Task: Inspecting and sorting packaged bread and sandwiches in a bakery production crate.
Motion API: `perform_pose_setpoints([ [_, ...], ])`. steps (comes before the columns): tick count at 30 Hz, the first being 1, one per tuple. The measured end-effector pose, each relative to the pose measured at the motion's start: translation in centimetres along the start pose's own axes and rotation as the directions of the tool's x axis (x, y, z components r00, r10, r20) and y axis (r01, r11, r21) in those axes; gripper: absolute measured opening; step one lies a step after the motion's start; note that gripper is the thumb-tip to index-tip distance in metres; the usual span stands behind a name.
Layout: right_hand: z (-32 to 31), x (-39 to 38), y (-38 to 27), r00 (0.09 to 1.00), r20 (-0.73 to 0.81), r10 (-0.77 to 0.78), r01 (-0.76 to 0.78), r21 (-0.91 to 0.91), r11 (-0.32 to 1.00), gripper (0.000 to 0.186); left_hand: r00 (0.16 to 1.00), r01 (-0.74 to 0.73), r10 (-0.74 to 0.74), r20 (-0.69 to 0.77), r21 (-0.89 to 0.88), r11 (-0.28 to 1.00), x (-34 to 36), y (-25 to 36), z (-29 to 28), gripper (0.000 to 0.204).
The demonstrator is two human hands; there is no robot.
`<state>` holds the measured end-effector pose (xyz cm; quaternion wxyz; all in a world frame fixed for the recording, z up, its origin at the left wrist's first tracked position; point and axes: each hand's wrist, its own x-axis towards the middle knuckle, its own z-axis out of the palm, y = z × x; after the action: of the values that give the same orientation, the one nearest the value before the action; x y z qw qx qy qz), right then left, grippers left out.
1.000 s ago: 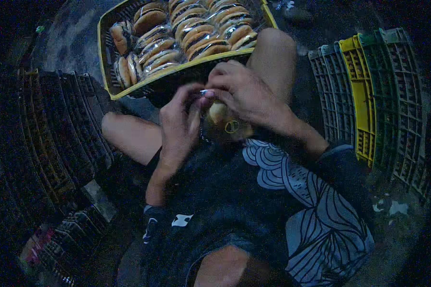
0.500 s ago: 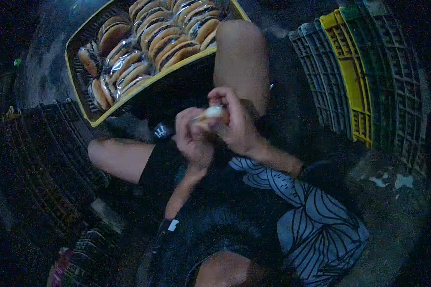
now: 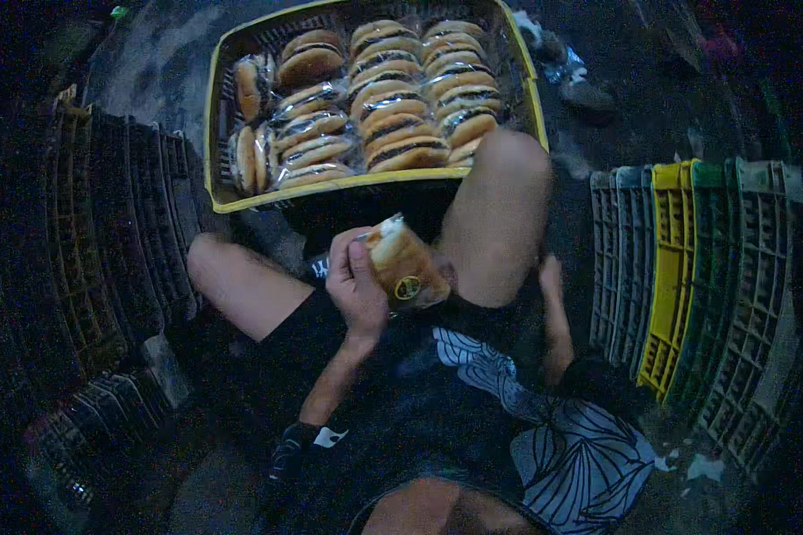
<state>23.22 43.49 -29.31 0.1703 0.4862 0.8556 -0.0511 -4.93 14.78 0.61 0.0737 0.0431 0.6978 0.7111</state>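
We have a crate point(image 3: 330, 189) of buns point(image 3: 397, 125) beyond our legs point(image 3: 506, 223). Beside the right one is our right hand point(image 3: 551, 275), its grip we cannot tell; our left hand point(image 3: 355, 283) clasps a wrapped bun point(image 3: 403, 260) between the legs

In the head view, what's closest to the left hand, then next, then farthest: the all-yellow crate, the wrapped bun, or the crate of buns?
1. Wrapped bun: held in the left hand.
2. Crate of buns: ahead, past the knees.
3. All-yellow crate: far off to the right.
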Motion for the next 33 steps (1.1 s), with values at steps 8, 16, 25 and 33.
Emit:
perform_pose_setpoints([
  [8,-5.1,2.3,7.6,0.964,0.252,0.089,-0.110,0.070,0.991,0.027,0.994,-0.090,0.087,-0.066,-0.055,0.994,1.8,0.2,0.6,0.032],
  [16,-38.1,-8.3,-19.8,0.201,-0.475,-0.857,0.564,0.771,-0.295,0.016,0.743,-0.662,0.656,0.134,0.294,0.689,1.6,0.6,2.6,0.031],
  [25,-35.2,-4.3,-31.6,0.171,0.428,-0.887,0.665,0.615,0.425,0.050,0.644,-0.762,0.755,0.123,0.189,0.620,2.2,1.6,1.5,0.026],
  [33,-32.7,-3.5,-34.2,0.494,0.223,-0.841,0.240,0.894,0.378,0.041,0.983,-0.174,0.182,-0.011,0.240,0.955,10.2,-0.4,1.6,0.029],
])
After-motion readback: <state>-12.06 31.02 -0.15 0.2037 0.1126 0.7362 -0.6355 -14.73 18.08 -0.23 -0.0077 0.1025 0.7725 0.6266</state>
